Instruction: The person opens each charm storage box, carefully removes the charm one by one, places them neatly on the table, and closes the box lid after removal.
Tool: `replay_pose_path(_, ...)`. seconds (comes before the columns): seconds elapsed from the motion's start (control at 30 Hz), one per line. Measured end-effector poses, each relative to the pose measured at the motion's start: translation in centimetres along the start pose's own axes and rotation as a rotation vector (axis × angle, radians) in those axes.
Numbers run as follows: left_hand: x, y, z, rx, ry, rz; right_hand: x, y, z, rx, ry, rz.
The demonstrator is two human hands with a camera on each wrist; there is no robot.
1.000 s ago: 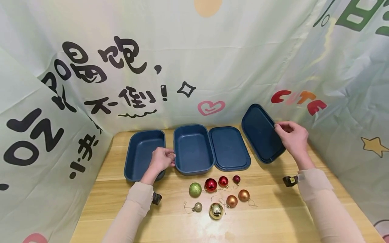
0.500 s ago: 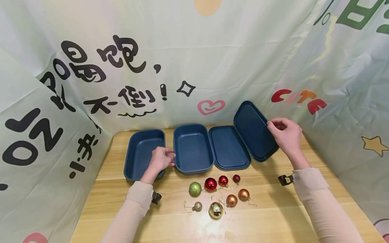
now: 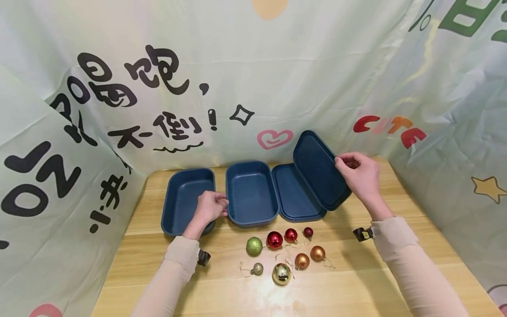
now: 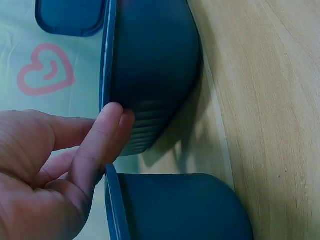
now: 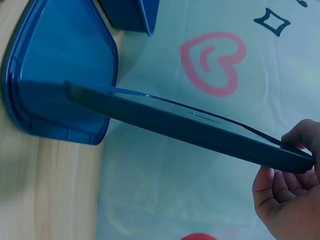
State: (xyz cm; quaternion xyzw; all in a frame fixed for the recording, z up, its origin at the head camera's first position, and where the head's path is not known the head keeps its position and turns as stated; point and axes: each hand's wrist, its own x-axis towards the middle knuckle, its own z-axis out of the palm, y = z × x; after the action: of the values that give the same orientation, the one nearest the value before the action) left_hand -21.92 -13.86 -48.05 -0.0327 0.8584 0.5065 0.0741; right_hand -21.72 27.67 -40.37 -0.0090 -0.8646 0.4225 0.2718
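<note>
My right hand (image 3: pixel 359 174) pinches the right edge of a dark blue lid (image 3: pixel 321 171), thumb on one face and fingers on the other, as the right wrist view shows. The lid is raised and tilted, overlapping a second blue lid (image 3: pixel 299 200) that lies flat on the table. My left hand (image 3: pixel 210 207) is over the right side of the left blue box (image 3: pixel 178 202). Its extended fingertips (image 4: pixel 111 112) touch the rim and outer wall of the middle blue box (image 3: pixel 252 193). Both boxes stand uncovered with nothing inside.
In front of the boxes lie several Christmas baubles: a green glitter bauble (image 3: pixel 254 246), red ones (image 3: pixel 274 240), copper ones (image 3: pixel 302 261), a shiny gold one (image 3: pixel 281 274) and a small glittery one (image 3: pixel 257 269). A printed cloth (image 3: pixel 332 66) hangs behind the table (image 3: pixel 340 290).
My right hand has moved left with the lid, from beside the flat lid to partly over it. My left hand, the boxes and the baubles have stayed in place.
</note>
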Motion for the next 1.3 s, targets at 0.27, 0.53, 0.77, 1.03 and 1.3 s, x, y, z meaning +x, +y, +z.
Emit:
replay_pose_path(0.27, 0.0, 0.1, -0.1, 0.005, 0.003, -0.002, -0.2, -1.2, 1.2, 0.026, 0.000, -0.058)
replay_pose_path(0.53, -0.1, -0.1, -0.1, 0.011, 0.001, 0.007, -0.6, -2.4, 2.5, 0.069, -0.047, -0.091)
replay_pose_path(0.77, -0.2, -0.1, 0.0, 0.021, 0.013, 0.020, -0.9, -3.6, 3.5, 0.086, -0.047, -0.117)
replay_pose_path(1.03, 0.0, -0.3, 0.1, 0.013, 0.018, 0.036, -1.4, -5.0, 4.5, 0.103, -0.072, -0.104)
replay_pose_path(1.3, -0.1, -0.3, 0.1, 0.012, 0.023, 0.037, -2.0, -6.1, 5.5, 0.138, -0.066, -0.137)
